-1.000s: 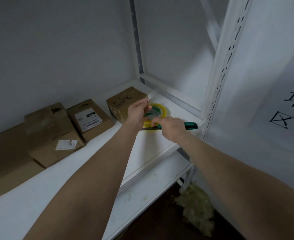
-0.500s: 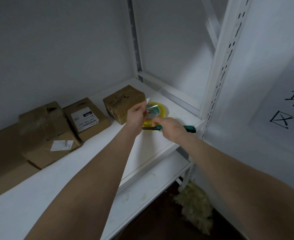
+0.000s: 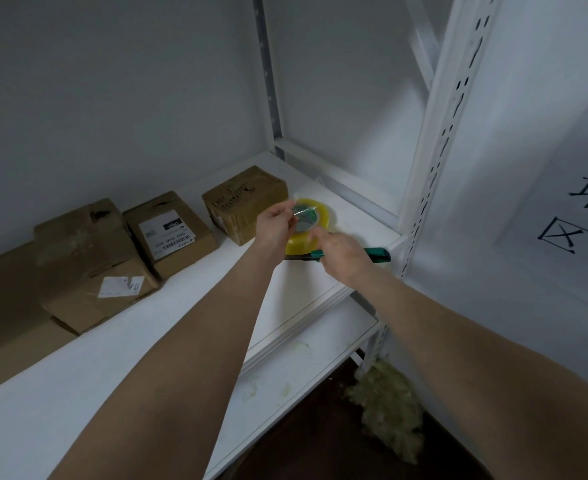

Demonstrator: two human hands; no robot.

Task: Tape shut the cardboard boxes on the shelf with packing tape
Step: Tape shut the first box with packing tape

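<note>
Two bare arms reach toward the far right end of a white shelf [image 3: 60,375]. The left hand [image 3: 274,227] pinches the clear loose end of a yellow roll of tape [image 3: 323,216], which is just right of a cardboard box [image 3: 247,199]. The right hand [image 3: 341,251], close against the near side of the roll, is curled round a green cutter [image 3: 377,255]. Two more boxes [image 3: 171,230] stand in a row further left, against the wall.
</note>
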